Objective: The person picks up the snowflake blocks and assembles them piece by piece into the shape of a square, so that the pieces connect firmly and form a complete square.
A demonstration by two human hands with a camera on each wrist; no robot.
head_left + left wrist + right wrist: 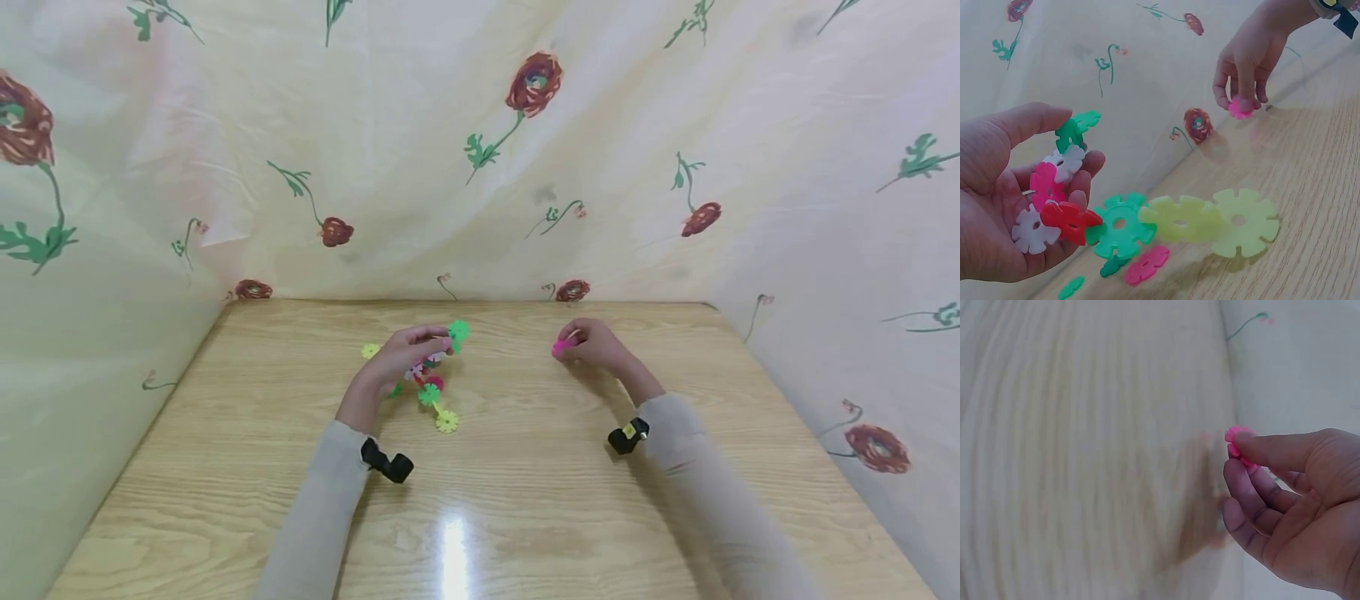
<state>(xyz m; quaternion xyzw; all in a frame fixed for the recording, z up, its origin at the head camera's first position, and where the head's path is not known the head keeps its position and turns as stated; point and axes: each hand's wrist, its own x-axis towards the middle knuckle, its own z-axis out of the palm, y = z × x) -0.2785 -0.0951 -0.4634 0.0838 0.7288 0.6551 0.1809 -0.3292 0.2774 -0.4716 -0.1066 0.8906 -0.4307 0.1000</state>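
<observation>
My left hand (401, 357) holds a chain of interlocking flower-shaped discs, its thumb and fingers curled around one end. In the left wrist view the chain runs from a green disc (1070, 134) at the thumb tip, through white, pink and red discs (1072, 223), to a larger green disc (1119, 224) and two yellow discs (1246, 223). My right hand (596, 346) is off to the right, pinching a single pink disc (1240, 442) between thumb and fingers. The two hands are well apart.
Loose discs lie on the wooden table (517, 483) near the left hand: a yellow one (370, 351), a pink one (1147, 265) and a green one (1071, 287). A flower-patterned cloth (405, 167) hangs behind and along both sides of the table.
</observation>
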